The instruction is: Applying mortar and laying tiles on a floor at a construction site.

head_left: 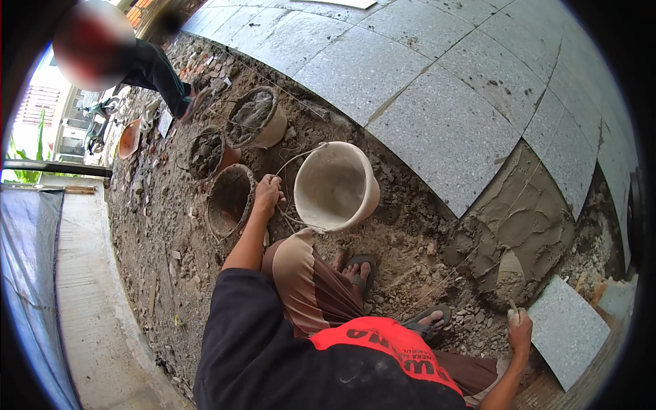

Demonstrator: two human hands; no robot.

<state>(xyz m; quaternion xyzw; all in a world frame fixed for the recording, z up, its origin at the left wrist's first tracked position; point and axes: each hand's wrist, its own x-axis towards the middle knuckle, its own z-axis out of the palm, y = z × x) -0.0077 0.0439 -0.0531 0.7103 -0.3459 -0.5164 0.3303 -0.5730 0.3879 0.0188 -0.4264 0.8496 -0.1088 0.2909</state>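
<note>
My left hand is closed on the wire handle of a pale bucket, which tips so that its mouth faces me. Only a thin grey film coats the bucket's inside. On the right, my right hand grips the handle of a trowel. Its blade lies at the near edge of a patch of wet mortar, which is spread in a gap beside the laid tiles. A loose grey speckled tile rests next to my right hand.
Left of the pale bucket stand a dark bucket and two buckets holding mortar, one smaller, one larger. Laid grey tiles cover the far right. A string crosses the mortar. Another person's leg shows at far left, over rubble.
</note>
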